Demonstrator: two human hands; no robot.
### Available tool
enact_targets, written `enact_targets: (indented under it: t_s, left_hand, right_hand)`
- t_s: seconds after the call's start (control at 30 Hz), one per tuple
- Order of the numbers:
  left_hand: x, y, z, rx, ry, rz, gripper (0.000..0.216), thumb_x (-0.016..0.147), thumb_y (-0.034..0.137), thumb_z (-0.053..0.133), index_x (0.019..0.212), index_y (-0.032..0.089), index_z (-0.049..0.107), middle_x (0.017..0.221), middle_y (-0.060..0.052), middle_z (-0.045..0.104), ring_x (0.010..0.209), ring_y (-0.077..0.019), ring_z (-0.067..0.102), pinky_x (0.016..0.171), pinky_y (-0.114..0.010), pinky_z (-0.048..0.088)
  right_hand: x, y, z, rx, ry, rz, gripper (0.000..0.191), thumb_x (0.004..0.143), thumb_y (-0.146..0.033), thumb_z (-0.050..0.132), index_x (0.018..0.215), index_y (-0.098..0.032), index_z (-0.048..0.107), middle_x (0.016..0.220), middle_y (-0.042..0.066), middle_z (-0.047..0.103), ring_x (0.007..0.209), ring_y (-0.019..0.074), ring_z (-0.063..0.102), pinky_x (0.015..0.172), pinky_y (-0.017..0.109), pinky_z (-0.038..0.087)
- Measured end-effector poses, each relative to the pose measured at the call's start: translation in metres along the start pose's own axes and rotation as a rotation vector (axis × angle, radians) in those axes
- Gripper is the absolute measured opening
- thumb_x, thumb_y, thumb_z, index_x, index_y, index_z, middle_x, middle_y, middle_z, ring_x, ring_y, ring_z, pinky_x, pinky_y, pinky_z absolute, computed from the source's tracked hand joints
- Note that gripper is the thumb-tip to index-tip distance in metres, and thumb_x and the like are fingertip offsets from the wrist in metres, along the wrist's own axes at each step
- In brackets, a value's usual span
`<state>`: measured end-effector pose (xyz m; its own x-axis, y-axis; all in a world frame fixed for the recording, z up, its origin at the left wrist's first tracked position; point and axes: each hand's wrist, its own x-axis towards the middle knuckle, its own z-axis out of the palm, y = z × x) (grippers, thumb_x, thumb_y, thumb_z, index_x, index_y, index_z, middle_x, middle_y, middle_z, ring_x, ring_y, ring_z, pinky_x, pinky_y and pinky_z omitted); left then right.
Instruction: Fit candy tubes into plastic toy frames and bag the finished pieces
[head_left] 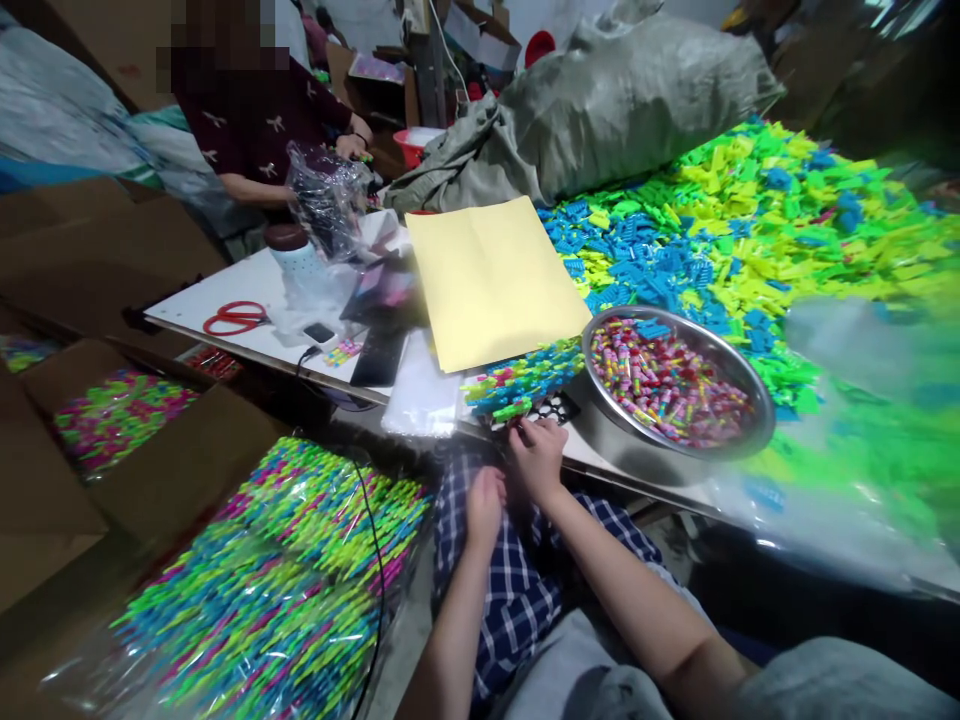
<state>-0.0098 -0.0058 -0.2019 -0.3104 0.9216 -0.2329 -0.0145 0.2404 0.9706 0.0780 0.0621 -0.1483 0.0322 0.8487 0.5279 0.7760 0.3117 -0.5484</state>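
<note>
1. Plastic clips (750,200) in blue, green and yellow lay heaped loosely across the white table (225,290), a supply kept within reach.
2. A round steel bowl (630,445) of small pink pieces sat by the near edge, handy to the right hand.
3. A lined-up batch of clips (517,385) rested on a black grid tray (559,408) at that edge, closest for handling.
4. The right hand (536,455) curled its fingertips onto the tray; whether it gripped anything could not be told.
5. The left hand (486,505) lay apart on a checked lap cloth (517,590), loosely curled, contents unclear.

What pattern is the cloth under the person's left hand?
The cloth is a blue-and-white check, clearest in the head view.
</note>
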Motion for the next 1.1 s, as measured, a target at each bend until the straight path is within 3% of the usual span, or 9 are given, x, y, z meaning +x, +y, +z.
enact_targets:
  t_s: [0.2, 0.43, 0.6, 0.9, 1.1]
  left_hand:
    - [0.001, 0.013, -0.003, 0.052, 0.016, 0.029, 0.044, 0.077, 0.058, 0.038, 0.067, 0.019, 0.055, 0.051, 0.001, 0.050, 0.046, -0.0129, 0.047, 0.043, -0.024, 0.039]
    - [0.008, 0.007, -0.001, 0.075, 0.024, 0.059, 0.051, 0.071, 0.068, 0.038, 0.068, 0.019, 0.054, 0.052, 0.000, 0.051, 0.050, -0.0157, 0.049, 0.047, -0.026, 0.040]
    - [0.007, 0.003, 0.002, 0.140, 0.062, 0.076, 0.051, 0.074, 0.066, 0.034, 0.069, 0.019, 0.055, 0.050, 0.001, 0.050, 0.048, -0.0149, 0.046, 0.047, -0.025, 0.038]
    - [0.008, 0.007, 0.007, 0.190, 0.114, 0.121, 0.052, 0.074, 0.064, 0.034, 0.077, 0.019, 0.060, 0.072, -0.006, 0.065, 0.075, -0.0226, 0.060, 0.064, -0.029, 0.048]
    - [0.009, 0.006, 0.003, 0.182, 0.092, 0.137, 0.047, 0.073, 0.061, 0.039, 0.073, 0.020, 0.061, 0.074, -0.007, 0.065, 0.077, -0.0235, 0.061, 0.068, -0.033, 0.050]
  right_hand:
    - [0.012, -0.011, -0.010, -0.064, -0.025, -0.006, 0.014, 0.075, -0.024, 0.059, 0.062, -0.020, 0.060, 0.056, -0.001, 0.057, 0.066, 0.0166, 0.046, 0.063, 0.029, 0.024]
    - [0.022, -0.016, -0.009, -0.077, -0.099, 0.019, 0.016, 0.079, -0.017, 0.051, 0.064, -0.021, 0.055, 0.064, 0.002, 0.057, 0.073, 0.0194, 0.046, 0.064, 0.030, 0.027]
    - [0.021, -0.013, -0.001, -0.065, -0.112, 0.003, 0.019, 0.080, -0.014, 0.048, 0.062, -0.021, 0.051, 0.063, 0.002, 0.053, 0.070, 0.0183, 0.044, 0.064, 0.030, 0.029]
    - [0.021, -0.012, 0.000, -0.061, -0.130, -0.022, 0.023, 0.082, -0.017, 0.046, 0.060, -0.021, 0.047, 0.065, 0.002, 0.051, 0.069, 0.0180, 0.043, 0.063, 0.030, 0.029]
    - [0.022, -0.011, 0.000, -0.065, -0.153, -0.024, 0.026, 0.083, -0.018, 0.047, 0.058, -0.021, 0.047, 0.067, 0.002, 0.053, 0.070, 0.0176, 0.043, 0.063, 0.029, 0.028]
